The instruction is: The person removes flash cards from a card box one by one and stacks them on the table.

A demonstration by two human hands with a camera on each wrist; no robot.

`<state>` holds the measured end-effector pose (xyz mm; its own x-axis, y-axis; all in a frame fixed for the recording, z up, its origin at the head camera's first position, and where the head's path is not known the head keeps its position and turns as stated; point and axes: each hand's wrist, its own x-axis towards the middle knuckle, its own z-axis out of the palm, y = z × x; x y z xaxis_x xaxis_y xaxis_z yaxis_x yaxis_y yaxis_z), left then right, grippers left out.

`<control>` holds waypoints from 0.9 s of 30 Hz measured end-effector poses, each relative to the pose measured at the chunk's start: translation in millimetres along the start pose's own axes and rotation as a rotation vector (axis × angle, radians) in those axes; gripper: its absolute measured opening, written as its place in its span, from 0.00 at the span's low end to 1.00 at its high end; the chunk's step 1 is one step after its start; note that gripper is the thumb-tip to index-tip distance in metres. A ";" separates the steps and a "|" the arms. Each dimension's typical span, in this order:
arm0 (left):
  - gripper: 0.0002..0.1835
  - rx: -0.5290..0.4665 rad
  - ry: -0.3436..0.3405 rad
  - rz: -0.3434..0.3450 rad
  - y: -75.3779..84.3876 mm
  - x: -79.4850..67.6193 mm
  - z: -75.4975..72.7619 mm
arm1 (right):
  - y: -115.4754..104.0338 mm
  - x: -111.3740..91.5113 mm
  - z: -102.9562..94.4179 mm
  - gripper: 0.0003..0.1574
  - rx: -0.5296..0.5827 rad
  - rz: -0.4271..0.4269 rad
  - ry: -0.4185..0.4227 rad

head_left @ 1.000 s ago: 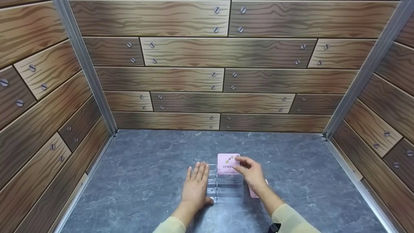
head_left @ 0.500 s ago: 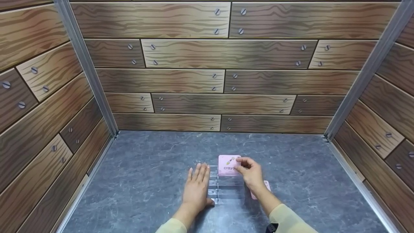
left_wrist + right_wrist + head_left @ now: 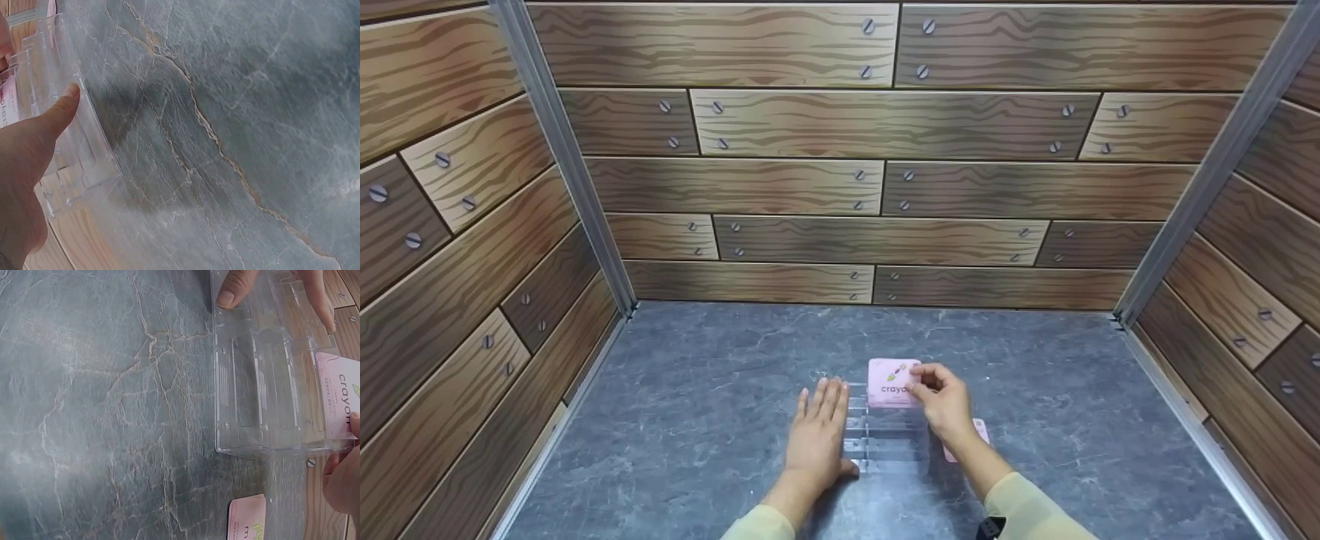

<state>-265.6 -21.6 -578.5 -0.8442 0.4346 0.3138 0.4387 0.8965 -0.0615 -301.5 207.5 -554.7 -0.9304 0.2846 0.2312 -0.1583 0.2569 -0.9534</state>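
A clear plastic stepped holder stands on the dark floor between the hands; its tiers show in the right wrist view. My left hand rests along its left side, fingers straight, with the thumb on the front tier. At the rear tier, my right hand pinches the right edge of a pink card printed "crayon" with a small picture. That card stands upright at the holder's back; whether its lower edge sits fully in the slot is unclear. Another pink card lies right of the holder, partly hidden by my right wrist in the head view.
Dark marbled floor surrounds the holder. Wood-print panels form walls at the back and both sides, with metal corner posts between them. A black watch-like band is at my right cuff.
Both hands and the crayon card keep nearly the same pose. Only a slight shift of the head view shows.
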 end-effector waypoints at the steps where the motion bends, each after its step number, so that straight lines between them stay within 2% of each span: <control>1: 0.75 0.004 -0.002 0.000 0.0 0.0 0.1 | -0.6 -0.4 0.2 0.11 0.003 -0.002 0.001; 15: 0.75 0.015 0.022 0.009 -0.5 0.9 1.8 | -0.5 0.9 -3.0 0.11 0.023 -0.012 0.000; 23: 0.75 0.013 0.000 0.000 -0.3 1.2 -0.2 | -9.9 -2.6 -5.7 0.09 0.005 -0.023 0.001; 27: 0.76 0.021 -0.002 -0.004 0.9 0.8 -0.3 | -3.3 -0.5 -6.3 0.09 0.017 -0.004 0.001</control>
<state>-265.7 -20.5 -578.1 -0.8464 0.4311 0.3125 0.4286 0.8999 -0.0804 -298.4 212.3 -550.4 -0.9293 0.2844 0.2356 -0.1680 0.2426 -0.9555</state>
